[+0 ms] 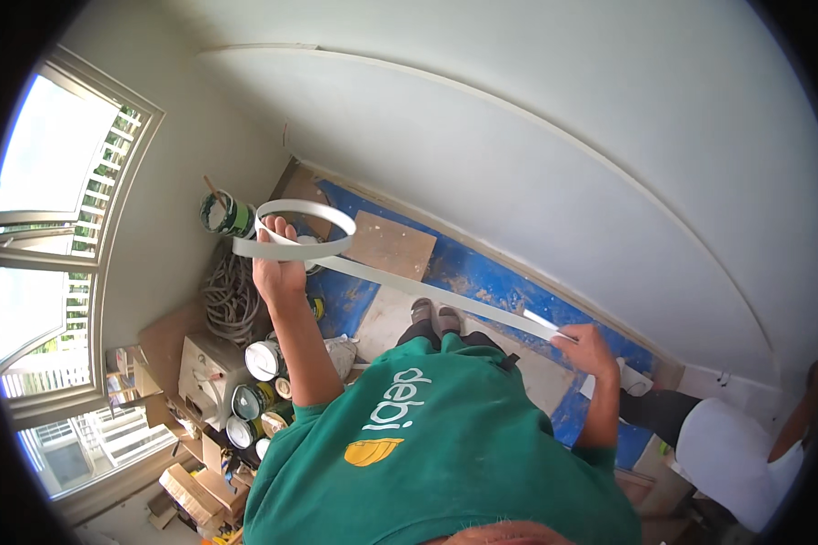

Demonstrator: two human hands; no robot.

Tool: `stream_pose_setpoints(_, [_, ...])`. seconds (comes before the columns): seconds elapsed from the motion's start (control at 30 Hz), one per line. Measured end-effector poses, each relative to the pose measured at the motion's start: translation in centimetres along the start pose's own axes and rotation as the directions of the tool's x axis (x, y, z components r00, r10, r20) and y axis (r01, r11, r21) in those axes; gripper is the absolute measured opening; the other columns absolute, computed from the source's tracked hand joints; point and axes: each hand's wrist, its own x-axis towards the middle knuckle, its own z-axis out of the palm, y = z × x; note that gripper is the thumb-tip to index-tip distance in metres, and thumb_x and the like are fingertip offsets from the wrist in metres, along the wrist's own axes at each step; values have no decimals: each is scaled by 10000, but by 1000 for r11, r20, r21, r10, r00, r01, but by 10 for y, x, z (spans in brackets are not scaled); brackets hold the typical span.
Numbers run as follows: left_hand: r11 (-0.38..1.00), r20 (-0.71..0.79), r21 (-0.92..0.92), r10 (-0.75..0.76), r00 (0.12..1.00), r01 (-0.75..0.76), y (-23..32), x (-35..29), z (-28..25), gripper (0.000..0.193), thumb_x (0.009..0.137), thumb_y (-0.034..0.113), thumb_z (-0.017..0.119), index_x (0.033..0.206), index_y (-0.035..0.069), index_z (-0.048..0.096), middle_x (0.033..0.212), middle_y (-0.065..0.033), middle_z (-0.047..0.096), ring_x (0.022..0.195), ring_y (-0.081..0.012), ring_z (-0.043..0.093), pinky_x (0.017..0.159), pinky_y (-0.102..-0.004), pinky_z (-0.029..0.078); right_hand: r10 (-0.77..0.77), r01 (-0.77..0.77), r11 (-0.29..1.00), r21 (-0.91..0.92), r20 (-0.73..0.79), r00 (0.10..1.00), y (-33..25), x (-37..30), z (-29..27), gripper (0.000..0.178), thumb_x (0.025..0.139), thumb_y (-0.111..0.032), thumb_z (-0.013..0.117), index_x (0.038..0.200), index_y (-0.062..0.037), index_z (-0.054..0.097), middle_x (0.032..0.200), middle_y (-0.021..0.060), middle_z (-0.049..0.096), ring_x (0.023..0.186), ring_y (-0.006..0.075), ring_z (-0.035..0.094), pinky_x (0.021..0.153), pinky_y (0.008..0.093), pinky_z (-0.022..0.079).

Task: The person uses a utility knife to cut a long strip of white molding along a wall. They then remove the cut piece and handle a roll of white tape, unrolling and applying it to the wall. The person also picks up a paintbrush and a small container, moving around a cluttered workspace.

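A long, flat white strip [436, 294] stretches between my hands at about waist height, in front of the wall. At the left, my left hand [280, 265] is raised and closed around the strip's looped end, which curls in a wide ring [338, 246] about its fingers. The strip slopes down to the right from there. My right hand [593, 351] pinches it near the other end between thumb and fingers. A short white piece [542, 319] shows just beyond the right fingers; whether it is the same strip folded back is unclear.
Blue sheeting [482, 277] and a brown board [391, 245] cover the floor by the wall. A paint bucket [236, 218], a coiled rope or hose [230, 295] and several cans [264, 361] stand at left below the window [82, 209]. Another person [732, 450] in white bends at right.
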Motion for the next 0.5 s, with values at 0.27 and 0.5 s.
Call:
stream_pose_setpoints(0.27, [955, 8, 239, -182, 983, 175, -60, 62, 62, 364, 1047, 207, 422, 1314, -40, 446, 1200, -127, 597, 1103, -268, 606, 886, -404, 516, 326, -320, 945, 63, -199, 924, 65, -66, -54, 211, 839, -181, 684, 881, 23, 717, 613, 60, 614, 503, 128, 564, 492, 303, 438])
stream_pose_setpoints(0.5, [963, 155, 237, 96, 983, -131, -50, 97, 162, 380, 1053, 195, 404, 1361, -28, 418, 1338, -139, 536, 1173, -272, 571, 916, -386, 508, 424, -411, 902, 130, -440, 792, 101, -132, -128, 229, 834, -173, 658, 832, 54, 693, 594, 46, 570, 539, 126, 558, 517, 313, 436])
